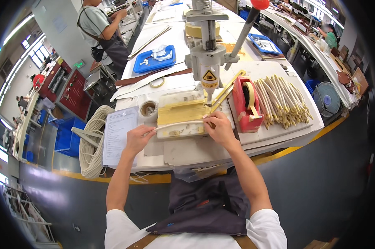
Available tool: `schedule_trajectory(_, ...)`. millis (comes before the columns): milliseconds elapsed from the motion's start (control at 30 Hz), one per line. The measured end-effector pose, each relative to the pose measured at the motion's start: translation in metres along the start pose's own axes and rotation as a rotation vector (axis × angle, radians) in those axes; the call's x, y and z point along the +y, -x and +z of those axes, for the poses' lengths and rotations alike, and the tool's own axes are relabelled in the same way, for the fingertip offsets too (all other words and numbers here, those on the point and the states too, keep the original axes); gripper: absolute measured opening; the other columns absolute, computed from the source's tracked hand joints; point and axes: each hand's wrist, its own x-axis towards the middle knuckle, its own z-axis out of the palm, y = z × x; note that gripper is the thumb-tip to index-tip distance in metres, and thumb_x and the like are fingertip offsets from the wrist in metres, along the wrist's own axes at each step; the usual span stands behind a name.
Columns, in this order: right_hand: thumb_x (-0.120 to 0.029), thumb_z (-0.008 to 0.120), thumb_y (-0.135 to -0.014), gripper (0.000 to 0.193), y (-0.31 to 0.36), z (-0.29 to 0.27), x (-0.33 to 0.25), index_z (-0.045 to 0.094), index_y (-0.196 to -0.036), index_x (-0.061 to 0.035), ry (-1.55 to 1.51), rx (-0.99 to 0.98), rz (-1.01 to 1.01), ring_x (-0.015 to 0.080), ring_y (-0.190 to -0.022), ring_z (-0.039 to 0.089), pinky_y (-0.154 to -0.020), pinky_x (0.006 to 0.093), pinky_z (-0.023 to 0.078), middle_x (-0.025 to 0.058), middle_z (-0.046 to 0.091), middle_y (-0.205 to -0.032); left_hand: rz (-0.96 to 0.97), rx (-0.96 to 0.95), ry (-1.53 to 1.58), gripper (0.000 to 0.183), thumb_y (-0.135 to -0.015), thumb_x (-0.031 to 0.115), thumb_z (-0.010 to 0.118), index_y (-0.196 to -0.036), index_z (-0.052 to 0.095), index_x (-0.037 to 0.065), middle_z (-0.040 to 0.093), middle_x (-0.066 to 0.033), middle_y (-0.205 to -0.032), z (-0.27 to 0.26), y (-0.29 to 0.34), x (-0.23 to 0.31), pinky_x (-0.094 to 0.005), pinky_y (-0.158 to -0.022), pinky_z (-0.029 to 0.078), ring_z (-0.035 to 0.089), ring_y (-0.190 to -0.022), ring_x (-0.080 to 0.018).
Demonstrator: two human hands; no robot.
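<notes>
A thin cream-coloured cord stretches between my two hands over the near side of a white block partly covered with yellow tape. My left hand pinches the cord's left end. At its other end, my right hand has its fingers closed on the cord, close under the tip of a grey hand press. A red tape dispenser with a tape roll stands right of my right hand. Beyond it lies a pile of cut cream cords with yellowish ends.
Left of the block are a small round container, a printed sheet and a hanging coil of cream cord. A blue tray holds small white pieces farther back. A person stands at the table's far left side.
</notes>
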Motion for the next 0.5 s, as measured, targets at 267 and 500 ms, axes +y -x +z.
schedule_trajectory(267, -0.008, 0.074, -0.079, 0.011, 0.0005, 0.0002, 0.0052, 0.076, -0.09, -0.0036, 0.03, 0.008, -0.014, 0.0283, -0.085, 0.064, -0.076, 0.0371, 0.052, 0.0111, 0.066, -0.09, 0.058, -0.017, -0.071, 0.016, -0.083, 0.02, 0.078, -0.097, 0.078, 0.011, 0.074, -0.0054, -0.085, 0.003, -0.003, 0.0015, -0.0311, -0.058, 0.052, 0.067, -0.065, -0.0212)
schedule_trajectory(500, -0.009, 0.074, -0.078, 0.013, 0.0006, 0.0013, 0.0026, 0.075, -0.09, -0.0038, 0.011, 0.0, 0.026, 0.029, -0.088, 0.064, -0.078, 0.038, 0.053, 0.011, 0.066, -0.091, 0.049, -0.033, -0.033, 0.009, -0.083, 0.012, 0.075, -0.089, 0.075, 0.005, 0.071, -0.0066, -0.082, 0.004, -0.007, 0.0092, -0.0306, -0.058, 0.05, 0.064, -0.063, -0.0214)
